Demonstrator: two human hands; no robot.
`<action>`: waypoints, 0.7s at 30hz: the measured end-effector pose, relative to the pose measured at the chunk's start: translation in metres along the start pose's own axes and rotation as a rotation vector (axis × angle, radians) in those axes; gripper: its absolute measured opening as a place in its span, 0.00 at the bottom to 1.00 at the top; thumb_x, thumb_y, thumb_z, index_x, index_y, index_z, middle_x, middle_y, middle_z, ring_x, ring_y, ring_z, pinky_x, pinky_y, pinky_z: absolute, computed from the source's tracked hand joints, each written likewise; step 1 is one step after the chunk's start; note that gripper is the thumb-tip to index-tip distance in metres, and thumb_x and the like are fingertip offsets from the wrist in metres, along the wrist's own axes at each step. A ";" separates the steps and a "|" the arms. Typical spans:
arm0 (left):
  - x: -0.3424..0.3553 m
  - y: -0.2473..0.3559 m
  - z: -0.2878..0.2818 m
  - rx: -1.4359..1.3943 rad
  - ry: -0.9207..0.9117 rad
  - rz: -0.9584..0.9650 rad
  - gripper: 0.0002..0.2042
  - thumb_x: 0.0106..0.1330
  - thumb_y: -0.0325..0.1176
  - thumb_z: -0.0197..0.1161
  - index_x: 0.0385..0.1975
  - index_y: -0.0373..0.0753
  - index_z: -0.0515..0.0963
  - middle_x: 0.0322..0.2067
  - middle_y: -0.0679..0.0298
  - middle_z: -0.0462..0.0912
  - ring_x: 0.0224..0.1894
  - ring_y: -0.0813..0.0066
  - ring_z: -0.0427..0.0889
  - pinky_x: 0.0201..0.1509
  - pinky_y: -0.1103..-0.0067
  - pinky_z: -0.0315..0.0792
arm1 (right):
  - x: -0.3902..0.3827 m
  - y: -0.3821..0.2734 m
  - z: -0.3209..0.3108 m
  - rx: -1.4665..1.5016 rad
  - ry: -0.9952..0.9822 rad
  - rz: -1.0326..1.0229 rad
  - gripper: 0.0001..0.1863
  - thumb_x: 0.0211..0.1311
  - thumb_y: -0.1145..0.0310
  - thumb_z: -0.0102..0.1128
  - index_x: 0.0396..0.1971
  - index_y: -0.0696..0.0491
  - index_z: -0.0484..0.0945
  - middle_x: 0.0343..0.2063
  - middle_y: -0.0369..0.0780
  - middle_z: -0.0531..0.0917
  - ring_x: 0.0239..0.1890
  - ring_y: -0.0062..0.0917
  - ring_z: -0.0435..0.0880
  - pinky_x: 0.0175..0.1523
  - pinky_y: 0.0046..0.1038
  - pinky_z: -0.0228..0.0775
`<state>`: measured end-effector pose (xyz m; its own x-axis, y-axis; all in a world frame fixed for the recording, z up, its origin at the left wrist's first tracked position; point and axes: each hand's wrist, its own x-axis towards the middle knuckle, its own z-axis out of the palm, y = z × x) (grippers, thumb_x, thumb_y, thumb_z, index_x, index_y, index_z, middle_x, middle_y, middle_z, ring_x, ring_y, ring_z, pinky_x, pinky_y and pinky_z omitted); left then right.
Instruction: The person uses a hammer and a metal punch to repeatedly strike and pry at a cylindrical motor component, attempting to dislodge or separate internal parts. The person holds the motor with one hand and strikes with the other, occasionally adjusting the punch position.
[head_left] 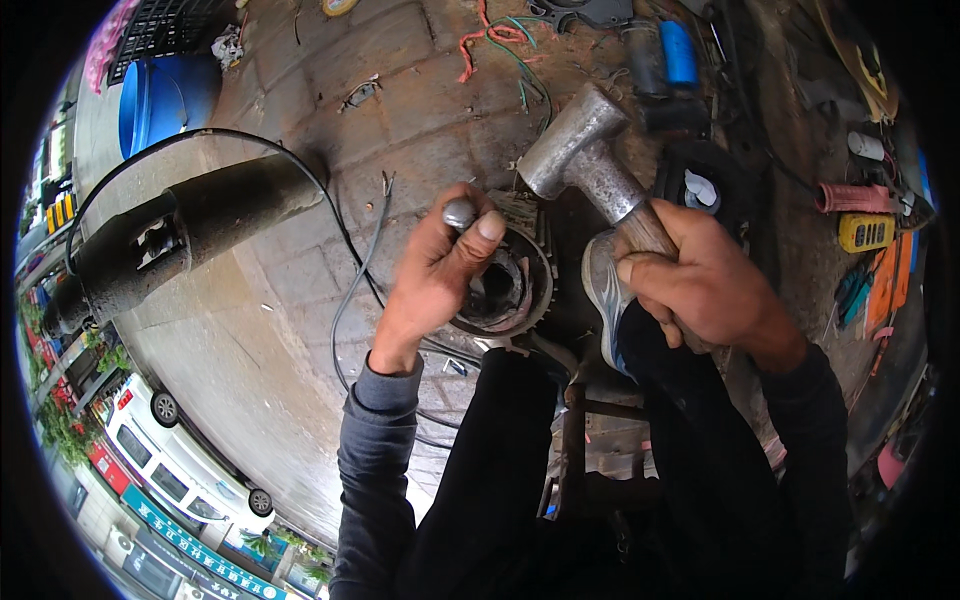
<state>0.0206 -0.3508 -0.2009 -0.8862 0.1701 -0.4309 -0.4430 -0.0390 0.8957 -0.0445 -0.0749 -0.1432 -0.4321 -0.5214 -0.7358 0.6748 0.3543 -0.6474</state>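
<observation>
A steel hammer (582, 150) is raised beside the work, its short handle gripped in my right hand (705, 275). My left hand (425, 275) is closed round a metal rod (459, 213), perhaps a chisel or punch. Only its rounded top end shows above my fingers; its lower end is hidden. Under that hand stands a round motor housing (546, 285) with a finned outer wall and a dark hollow inside. The housing sits on the ground in front of my knees. The hammer head is up and to the right of the rod's top, apart from it.
Black cable (345, 235) loops across the ground at left, by a large dark pipe (215, 205) and a blue bucket (165, 100). Red and green strings (495, 35) lie ahead. At right are a blue can (678, 52), a yellow box (865, 233) and assorted tools.
</observation>
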 end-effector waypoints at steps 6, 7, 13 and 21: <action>0.001 0.001 0.012 0.163 -0.044 0.018 0.12 0.78 0.39 0.61 0.40 0.36 0.74 0.31 0.66 0.74 0.35 0.76 0.73 0.43 0.77 0.71 | -0.012 -0.037 0.000 0.003 0.033 -0.055 0.06 0.67 0.72 0.58 0.37 0.59 0.74 0.16 0.34 0.75 0.12 0.15 0.71 0.17 0.22 0.63; 0.001 0.000 0.014 0.163 -0.042 0.050 0.12 0.78 0.40 0.61 0.39 0.37 0.73 0.30 0.69 0.71 0.34 0.79 0.69 0.41 0.80 0.67 | -0.017 -0.047 -0.002 -0.003 0.054 -0.070 0.07 0.67 0.72 0.59 0.38 0.59 0.75 0.16 0.33 0.74 0.12 0.14 0.70 0.17 0.22 0.63; 0.000 -0.002 0.011 0.192 -0.025 0.094 0.13 0.78 0.42 0.61 0.39 0.37 0.72 0.30 0.71 0.70 0.33 0.82 0.67 0.39 0.82 0.64 | -0.039 -0.069 -0.009 -0.156 0.460 -0.538 0.17 0.71 0.63 0.59 0.51 0.61 0.77 0.19 0.34 0.77 0.17 0.16 0.76 0.20 0.20 0.70; -0.004 -0.003 0.018 0.224 0.029 0.128 0.17 0.77 0.43 0.63 0.53 0.35 0.76 0.33 0.59 0.80 0.36 0.74 0.75 0.46 0.73 0.73 | -0.004 -0.043 0.004 -0.635 -0.006 -0.225 0.07 0.64 0.71 0.60 0.39 0.57 0.76 0.21 0.37 0.77 0.21 0.21 0.76 0.27 0.29 0.68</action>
<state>0.0279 -0.3339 -0.2003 -0.9382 0.1491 -0.3123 -0.2886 0.1608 0.9438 -0.0692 -0.0912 -0.1113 -0.5161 -0.6398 -0.5694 0.0851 0.6233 -0.7774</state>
